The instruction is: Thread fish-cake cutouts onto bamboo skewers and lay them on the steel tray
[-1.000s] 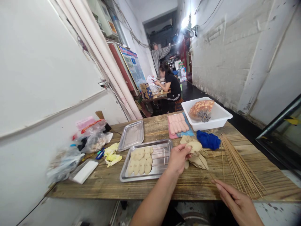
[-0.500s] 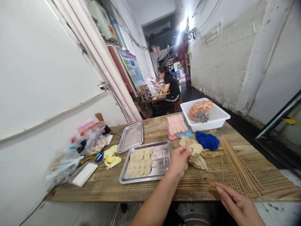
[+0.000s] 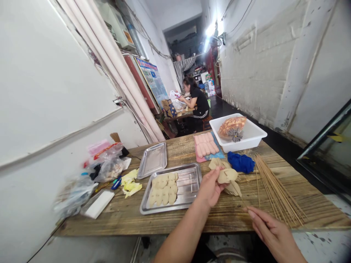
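Observation:
My left hand (image 3: 211, 187) is closed on a flat beige oval slice (image 3: 228, 175), pinching it by its left edge. Under and behind that slice lies a loose heap of similar slices (image 3: 233, 188). My right hand (image 3: 275, 230), lower right, is closed on a thin bamboo skewer (image 3: 243, 203) that points up and left toward the slices. Whether its tip touches one, I cannot tell. Left of my hands, a metal tray (image 3: 186, 206) bears several skewered beige slices (image 3: 163, 189) in rows, sticks to the right.
A bundle of bamboo skewers (image 3: 275, 190) lies at right, beside a blue cloth (image 3: 240, 162). Behind are pink sausages (image 3: 205, 144) in a pack and a white tub (image 3: 241, 146) with a bagged food. A second metal tray (image 3: 153, 160) and plastic bags (image 3: 109, 168) stand left. A person (image 3: 200, 100) sits beyond.
My left hand has turned the slice so its broad face shows more. My right hand has shifted slightly up and left, its skewer now plainly visible near the slices.

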The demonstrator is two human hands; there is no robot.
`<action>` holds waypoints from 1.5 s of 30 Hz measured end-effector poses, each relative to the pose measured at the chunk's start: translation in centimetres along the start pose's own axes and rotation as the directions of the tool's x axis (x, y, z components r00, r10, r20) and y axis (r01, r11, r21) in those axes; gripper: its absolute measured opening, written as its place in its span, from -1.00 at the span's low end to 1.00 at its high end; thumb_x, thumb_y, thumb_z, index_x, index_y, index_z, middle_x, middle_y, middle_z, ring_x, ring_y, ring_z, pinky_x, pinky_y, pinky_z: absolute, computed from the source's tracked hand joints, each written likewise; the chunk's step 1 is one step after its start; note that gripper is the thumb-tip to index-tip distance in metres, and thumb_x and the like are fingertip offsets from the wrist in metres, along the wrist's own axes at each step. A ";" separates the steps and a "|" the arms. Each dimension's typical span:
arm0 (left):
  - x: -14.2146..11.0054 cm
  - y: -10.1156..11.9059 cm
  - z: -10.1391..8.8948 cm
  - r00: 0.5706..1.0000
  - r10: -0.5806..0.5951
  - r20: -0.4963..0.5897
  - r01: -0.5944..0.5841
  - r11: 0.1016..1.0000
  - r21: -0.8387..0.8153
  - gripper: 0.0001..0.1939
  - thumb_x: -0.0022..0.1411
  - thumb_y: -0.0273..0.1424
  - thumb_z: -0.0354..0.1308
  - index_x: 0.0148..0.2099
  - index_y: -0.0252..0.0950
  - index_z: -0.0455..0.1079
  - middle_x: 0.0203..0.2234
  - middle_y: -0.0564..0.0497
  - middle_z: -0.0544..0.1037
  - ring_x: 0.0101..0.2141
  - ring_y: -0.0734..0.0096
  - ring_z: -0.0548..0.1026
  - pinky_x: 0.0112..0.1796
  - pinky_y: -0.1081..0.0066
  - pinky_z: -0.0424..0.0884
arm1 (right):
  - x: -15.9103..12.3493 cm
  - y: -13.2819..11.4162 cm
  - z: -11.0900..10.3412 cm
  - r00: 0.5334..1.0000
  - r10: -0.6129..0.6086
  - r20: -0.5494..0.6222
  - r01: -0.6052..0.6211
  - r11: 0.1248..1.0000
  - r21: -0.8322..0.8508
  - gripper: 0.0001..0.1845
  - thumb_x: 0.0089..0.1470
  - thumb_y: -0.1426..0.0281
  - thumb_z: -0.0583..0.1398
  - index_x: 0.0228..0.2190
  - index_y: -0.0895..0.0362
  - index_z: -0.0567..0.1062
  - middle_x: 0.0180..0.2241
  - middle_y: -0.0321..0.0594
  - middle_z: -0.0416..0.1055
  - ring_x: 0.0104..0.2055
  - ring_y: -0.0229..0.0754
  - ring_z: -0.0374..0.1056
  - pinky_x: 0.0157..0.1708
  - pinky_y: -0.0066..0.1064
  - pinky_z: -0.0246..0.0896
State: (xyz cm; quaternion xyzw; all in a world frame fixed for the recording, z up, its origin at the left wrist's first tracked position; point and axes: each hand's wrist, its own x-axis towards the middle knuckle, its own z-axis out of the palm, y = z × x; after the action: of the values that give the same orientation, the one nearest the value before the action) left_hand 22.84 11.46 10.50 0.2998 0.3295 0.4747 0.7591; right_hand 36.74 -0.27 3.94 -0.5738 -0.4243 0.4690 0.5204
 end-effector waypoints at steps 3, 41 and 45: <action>-0.1 0.2 0.2 1.000 -0.023 0.019 0.023 1.000 -0.003 -0.63 -0.02 -0.26 0.25 -0.21 -0.42 0.41 -0.36 -0.14 0.52 -0.35 0.35 0.48 -0.32 0.36 0.42 | -0.1 -0.2 0.2 1.000 -0.007 0.004 0.007 1.000 0.007 -0.63 -0.12 0.13 0.23 -0.32 0.10 0.60 -0.32 -0.12 0.56 -0.31 -0.09 0.46 -0.41 -0.48 0.37; -1.2 -2.7 0.5 0.990 -0.127 0.067 0.132 0.989 -0.072 -0.63 0.14 -0.22 0.09 -0.18 -0.45 0.40 -0.26 -0.20 0.51 -0.26 0.27 0.48 -0.20 0.25 0.41 | 1.1 -0.8 1.6 0.999 0.024 0.041 -0.023 1.000 -0.010 -0.53 0.03 0.08 0.09 -0.21 0.20 0.44 -0.69 -0.45 0.08 -0.64 -0.33 0.02 -0.66 -0.51 -0.08; -1.3 -2.9 0.4 0.996 -0.063 0.065 0.059 0.997 0.054 -0.65 0.07 -0.26 0.17 -0.20 -0.47 0.42 -0.30 -0.21 0.52 -0.30 0.30 0.48 -0.20 0.24 0.40 | 1.2 -0.6 1.5 0.999 0.014 0.031 -0.014 1.000 0.006 -0.54 0.03 0.09 0.10 -0.20 0.18 0.45 -0.68 -0.44 0.11 -0.62 -0.31 0.05 -0.64 -0.50 -0.03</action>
State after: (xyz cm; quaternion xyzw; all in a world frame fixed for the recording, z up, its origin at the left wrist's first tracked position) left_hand 24.21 9.12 8.85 0.3250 0.3253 0.4323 0.7757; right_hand 35.52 1.29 4.35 -0.5677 -0.4270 0.4827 0.5122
